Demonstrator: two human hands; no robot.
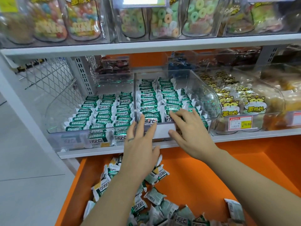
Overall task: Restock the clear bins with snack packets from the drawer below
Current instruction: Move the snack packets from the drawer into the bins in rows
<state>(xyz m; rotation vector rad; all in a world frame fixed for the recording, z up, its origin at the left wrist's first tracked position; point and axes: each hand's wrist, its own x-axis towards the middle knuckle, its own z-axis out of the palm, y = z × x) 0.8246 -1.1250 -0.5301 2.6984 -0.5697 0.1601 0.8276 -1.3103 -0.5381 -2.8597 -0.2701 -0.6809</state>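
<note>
1. Two clear bins side by side on the middle shelf: left clear bin (53,137) and right clear bin (211,101), both packed with green-and-white snack packets (105,111) standing in neat rows.
2. Left hand (140,142) up at the front of the right clear bin, fingers straight and close together, holding nothing, tips by the front packets near the wall between the two bins.
3. Right hand (192,132) spread flat on top of the front packets in the same bin, fingers loose, thumb down on the white strip (164,130) on the bin's front. Not wrapped round any packet, as far as can be seen. Packets under the palm hidden.
4. Orange drawer (195,176) open under the shelf, with loose packets (156,175) of the same kind in a messy heap. Part of the heap hidden behind the left arm. Near end of the drawer cut off by the bottom edge.
5. Label behind the left clear bin's front wall too blurry to read.
6. Further right, hamster packs (229,105) with a yellow face, and a red-and-yellow price tag (240,122) marked 16.80.
7. On the top shelf, bags of ring sweets (162,20), tops cut off.
8. At the back, dark packs (114,66) in more bins, too dim to make out.
</note>
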